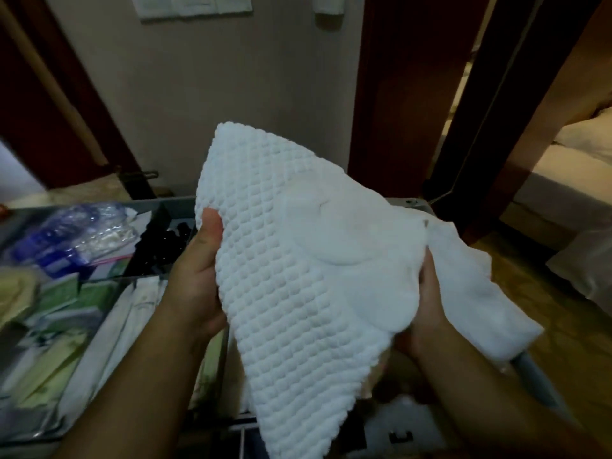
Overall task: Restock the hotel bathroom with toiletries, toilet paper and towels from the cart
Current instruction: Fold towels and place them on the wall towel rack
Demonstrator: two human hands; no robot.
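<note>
A white waffle-textured towel is held up in front of me over the cart. My left hand grips its left edge, thumb on the front of the cloth. My right hand holds the right side from beneath, with a loose corner draping over it to the right. The grey cart lies below, its tray holding a clear bag of blue-labelled toiletries, green and white packets and small dark bottles. The towel hides the cart's right half.
A beige wall stands ahead, with dark red-brown door frames on both sides. Through the doorway on the right a bed with white linen shows. A grey cart handle pokes out under the towel corner at the right.
</note>
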